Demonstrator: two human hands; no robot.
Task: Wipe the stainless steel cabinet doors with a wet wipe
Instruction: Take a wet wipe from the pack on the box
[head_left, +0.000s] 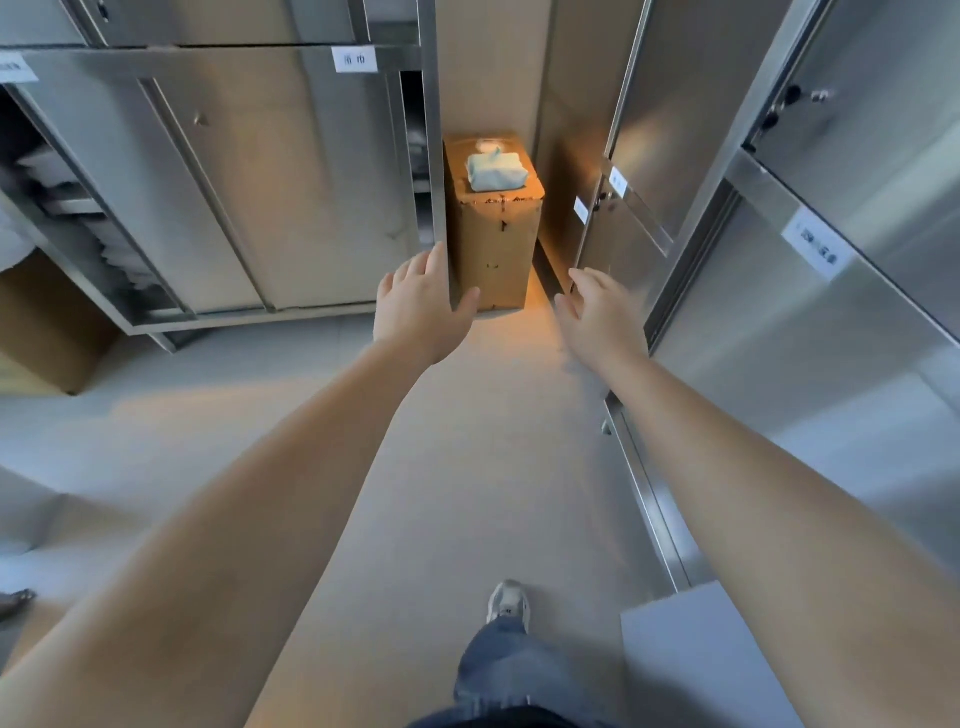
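Note:
A pale blue pack of wet wipes (496, 171) lies on top of a tall cardboard box (493, 244) standing on the floor between two stainless steel cabinets. The left cabinet's sliding doors (234, 182) fill the upper left; the right cabinet's doors (810, 332) run along the right side. Both my arms are stretched forward. My left hand (418, 306) is open, fingers straight, in front of the box's lower left edge. My right hand (597, 314) is open too, beside the right cabinet's corner, holding nothing.
Folded white linen (62, 197) fills the open shelves at far left. A brown carton (47, 338) stands on the floor below them. A grey box (696, 654) sits at lower right. My foot in a grey shoe (509, 603) is on the grey floor (467, 467).

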